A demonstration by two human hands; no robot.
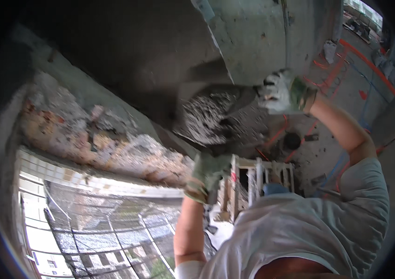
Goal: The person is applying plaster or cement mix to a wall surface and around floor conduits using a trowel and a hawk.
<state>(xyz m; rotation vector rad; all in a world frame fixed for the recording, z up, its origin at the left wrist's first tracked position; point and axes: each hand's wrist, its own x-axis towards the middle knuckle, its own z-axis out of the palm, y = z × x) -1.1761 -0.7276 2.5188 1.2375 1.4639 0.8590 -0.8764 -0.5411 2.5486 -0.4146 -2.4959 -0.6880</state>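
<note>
My gloved left hand (206, 176) is closed beneath a dark mortar board (248, 135) that carries a wet grey heap of mortar (204, 118); its grip on the board is partly hidden. My gloved right hand (278, 93) grips the handle of a steel trowel (239, 95), whose blade lies over the board at the mortar, slightly blurred. Both are raised beside a wall area of smooth dark render (132, 42), bordered by a lighter grey-green panel (253, 37).
A rough broken ledge (113, 146) runs along the left above a barred window opening (90, 232). A pale rack or step frame (260, 172) stands below my hands. The floor (327, 107) at right holds orange and blue pipes (367, 65), a dark bucket (292, 142) and bags.
</note>
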